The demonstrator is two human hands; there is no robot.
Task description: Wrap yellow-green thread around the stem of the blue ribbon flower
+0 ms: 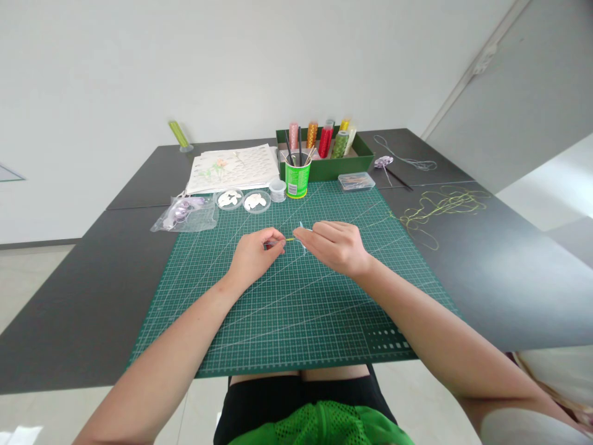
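Both hands meet over the middle of the green cutting mat [278, 321]. My left hand [254, 254] is closed in a pinch on a thin yellow-green strand [290, 239], which shows in the short gap between the hands. A small reddish bit shows at the left fingers, too small to name. Fingers together, my right hand [336, 245] is closed at the other end of the strand. Small pale bluish-white pieces [303, 231] stick out by its fingertips; their kind is unclear, and the fingers hide most of them.
Behind the hands stand a green can [297, 180] of tools, round dishes [257, 202] of white pieces and a green box [340, 168] of thread spools. A plastic bag [189, 213] and paper sheets [234, 167] lie left. Loose yellow-green thread [435, 210] and a clear case [356, 181] lie right.
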